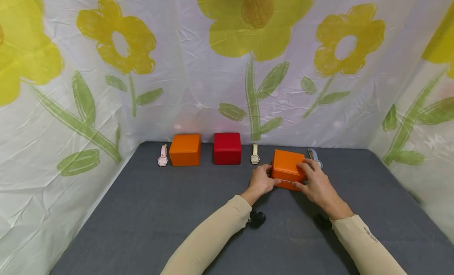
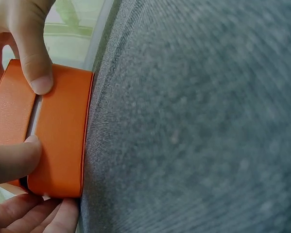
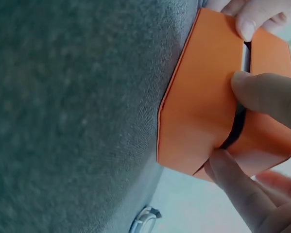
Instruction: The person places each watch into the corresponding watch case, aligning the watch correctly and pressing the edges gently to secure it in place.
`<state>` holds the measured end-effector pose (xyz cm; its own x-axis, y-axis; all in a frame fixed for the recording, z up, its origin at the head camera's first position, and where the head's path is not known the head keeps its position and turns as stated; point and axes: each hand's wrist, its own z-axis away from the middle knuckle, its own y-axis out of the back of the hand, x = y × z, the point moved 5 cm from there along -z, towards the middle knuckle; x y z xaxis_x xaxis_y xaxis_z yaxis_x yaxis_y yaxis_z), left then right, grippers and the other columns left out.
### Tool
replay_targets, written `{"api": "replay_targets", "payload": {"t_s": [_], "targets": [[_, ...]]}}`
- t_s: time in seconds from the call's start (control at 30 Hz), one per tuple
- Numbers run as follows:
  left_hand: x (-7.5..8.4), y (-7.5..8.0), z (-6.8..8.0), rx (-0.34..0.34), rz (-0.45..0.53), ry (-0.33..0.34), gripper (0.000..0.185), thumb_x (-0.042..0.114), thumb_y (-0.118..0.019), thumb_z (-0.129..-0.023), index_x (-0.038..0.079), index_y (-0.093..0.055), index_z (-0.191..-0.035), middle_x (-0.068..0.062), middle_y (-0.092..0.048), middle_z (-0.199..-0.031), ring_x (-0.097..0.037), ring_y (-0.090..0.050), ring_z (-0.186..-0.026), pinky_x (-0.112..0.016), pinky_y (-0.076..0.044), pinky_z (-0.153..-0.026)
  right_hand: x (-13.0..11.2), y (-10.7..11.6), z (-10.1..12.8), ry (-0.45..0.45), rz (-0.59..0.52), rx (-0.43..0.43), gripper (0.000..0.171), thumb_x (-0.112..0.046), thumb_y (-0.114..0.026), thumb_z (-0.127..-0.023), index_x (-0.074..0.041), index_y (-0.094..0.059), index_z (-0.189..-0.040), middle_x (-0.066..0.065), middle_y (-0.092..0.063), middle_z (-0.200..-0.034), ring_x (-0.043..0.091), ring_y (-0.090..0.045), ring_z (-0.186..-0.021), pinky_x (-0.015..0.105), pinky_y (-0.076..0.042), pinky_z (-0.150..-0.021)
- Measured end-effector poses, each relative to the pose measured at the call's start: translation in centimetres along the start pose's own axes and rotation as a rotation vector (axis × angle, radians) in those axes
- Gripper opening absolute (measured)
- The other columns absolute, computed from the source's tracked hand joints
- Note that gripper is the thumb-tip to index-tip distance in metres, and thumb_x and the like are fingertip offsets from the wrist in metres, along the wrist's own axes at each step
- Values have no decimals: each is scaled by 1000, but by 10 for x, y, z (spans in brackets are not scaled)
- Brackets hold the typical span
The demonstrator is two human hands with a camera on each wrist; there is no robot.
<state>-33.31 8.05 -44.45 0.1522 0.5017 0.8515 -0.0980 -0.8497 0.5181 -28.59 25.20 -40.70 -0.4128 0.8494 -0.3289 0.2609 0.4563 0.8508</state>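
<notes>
Both hands hold an orange hinged box (image 1: 287, 162) on the right half of the grey table. Its lid is slightly raised, and a narrow gap along the front seam shows a pale strip and dark interior in the left wrist view. My left hand (image 1: 260, 183) grips the left side, thumb at the front seam and fingers along the side wall. On the right, my right hand (image 1: 317, 184) has its thumb at the seam (image 3: 240, 119) and other fingers on the box's right side and lid. A watch with a grey-blue strap (image 1: 315, 156) lies just behind the right hand, partly hidden.
Along the back of the grey table (image 1: 149, 220) stand another orange box (image 1: 185, 152) and a red box (image 1: 227, 149). A pink watch (image 1: 163, 158) and a cream watch (image 1: 255, 155) lie beside them. A flower-printed curtain (image 1: 191, 90) hangs behind.
</notes>
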Motion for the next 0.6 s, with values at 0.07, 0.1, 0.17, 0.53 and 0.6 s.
{"api": "replay_targets", "payload": {"t_s": [0.07, 0.1, 0.17, 0.53, 0.6], "targets": [[-1, -1, -1, -6, 9, 6, 50, 16, -81, -77, 5, -63, -122, -4, -68, -112, -19, -63, -100, -31, -51, -87, -2, 0, 0, 46, 20, 6, 55, -16, -79, -79, -2, -52, -125, 21, -42, -133, 41, -56, -103, 54, -51, -79], [-2, -1, -1, -8, 13, 11, 49, 16, -81, -77, 5, -63, -121, -4, -68, -111, -19, -63, -100, -31, -51, -87, -2, 0, 0, 67, 30, 11, 54, -15, -79, -79, -3, -53, -124, 20, -44, -131, 40, -57, -102, 53, -52, -78], [-2, -1, -2, -9, 24, 18, 49, 15, -82, -76, 5, -63, -121, -4, -68, -110, -19, -63, -99, -32, -51, -87, -4, 1, 0, 99, 48, 20, 52, -15, -80, -78, -4, -54, -123, 18, -47, -127, 37, -58, -99, 50, -53, -76], [-2, 0, -3, -7, 81, 21, 51, 12, -81, -76, 5, -60, -122, -6, -66, -112, -19, -63, -99, -31, -51, -87, -3, 3, -2, 99, 89, 45, 51, -19, -81, -77, -5, -57, -120, 16, -52, -119, 32, -61, -85, 47, -54, -69], [-2, 0, -4, -4, 87, 25, 52, 12, -81, -76, 6, -60, -123, -5, -66, -112, -18, -63, -99, -31, -51, -87, -3, 4, -3, 119, 91, 32, 51, -17, -80, -78, -5, -57, -120, 16, -52, -120, 32, -62, -85, 46, -55, -69]]}}
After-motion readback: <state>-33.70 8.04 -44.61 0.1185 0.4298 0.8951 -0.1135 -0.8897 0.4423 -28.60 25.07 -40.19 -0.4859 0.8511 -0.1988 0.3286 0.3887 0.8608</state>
